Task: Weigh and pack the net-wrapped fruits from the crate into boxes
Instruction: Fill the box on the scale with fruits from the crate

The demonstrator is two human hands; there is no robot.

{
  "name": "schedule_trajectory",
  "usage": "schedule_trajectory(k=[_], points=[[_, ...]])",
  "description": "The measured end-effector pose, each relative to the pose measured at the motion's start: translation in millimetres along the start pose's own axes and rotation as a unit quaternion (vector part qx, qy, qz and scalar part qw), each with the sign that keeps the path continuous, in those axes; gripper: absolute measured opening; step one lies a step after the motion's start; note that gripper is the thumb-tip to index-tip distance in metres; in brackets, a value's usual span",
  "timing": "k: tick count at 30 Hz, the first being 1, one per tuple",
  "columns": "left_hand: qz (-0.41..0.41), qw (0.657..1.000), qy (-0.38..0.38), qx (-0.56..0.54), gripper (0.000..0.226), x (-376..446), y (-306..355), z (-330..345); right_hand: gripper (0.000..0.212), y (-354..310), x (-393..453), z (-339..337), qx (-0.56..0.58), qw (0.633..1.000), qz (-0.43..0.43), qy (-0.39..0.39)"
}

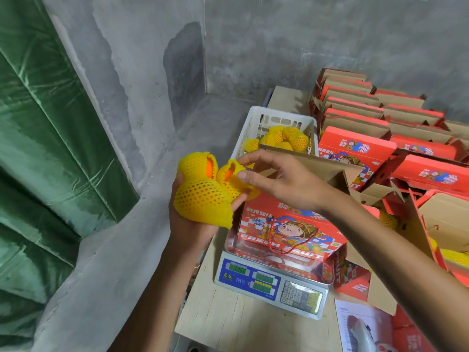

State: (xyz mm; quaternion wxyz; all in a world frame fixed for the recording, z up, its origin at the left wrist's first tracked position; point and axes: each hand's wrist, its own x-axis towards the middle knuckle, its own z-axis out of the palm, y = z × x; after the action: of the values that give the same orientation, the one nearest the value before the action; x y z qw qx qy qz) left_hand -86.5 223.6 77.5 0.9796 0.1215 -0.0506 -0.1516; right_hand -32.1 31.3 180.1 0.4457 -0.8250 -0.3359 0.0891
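a: head view. handling?
b: the net-wrapped fruits [203, 199] look light and round under soft, grippy foam mesh. left hand [193, 224] cups them from below; right hand [276, 181] fingers pinch one net's edge.
a: surroundings?
b: crate [243, 138], scale [271, 280] and boxed stock on a wooden table [228, 313]; bare concrete walls.

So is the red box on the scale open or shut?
Open. The box on the scale has its brown flap raised; the contents are hidden behind the right hand.
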Motion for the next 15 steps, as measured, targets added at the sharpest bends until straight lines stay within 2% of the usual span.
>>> schedule_trajectory(k=[1,3,5,9,12,15], points=[[0.004,1.000,-0.008,0.015,0.088,10,4,3,0.039,-1,7,-2,-0.040,0.999,-0.010,0.003],[0.042,0.997,0.045,0.048,0.083,35,15,16,0.056,-1,23,-7,-0.123,0.992,-0.013,0.025],[0.069,0.993,0.048,0.078,0.076,58,26,24,0.074,-2,37,-15,-0.160,0.986,0.008,0.036],[0.057,0.990,0.093,0.088,0.070,98,46,43,0.084,-9,63,-32,-0.096,0.994,0.044,0.035],[0.053,0.990,0.102,0.079,0.069,132,59,63,0.095,-10,86,-49,-0.156,0.986,0.044,0.046],[0.045,0.988,0.118,0.089,0.069,169,63,76,0.096,1,112,-66,-0.200,0.977,0.061,0.040]])
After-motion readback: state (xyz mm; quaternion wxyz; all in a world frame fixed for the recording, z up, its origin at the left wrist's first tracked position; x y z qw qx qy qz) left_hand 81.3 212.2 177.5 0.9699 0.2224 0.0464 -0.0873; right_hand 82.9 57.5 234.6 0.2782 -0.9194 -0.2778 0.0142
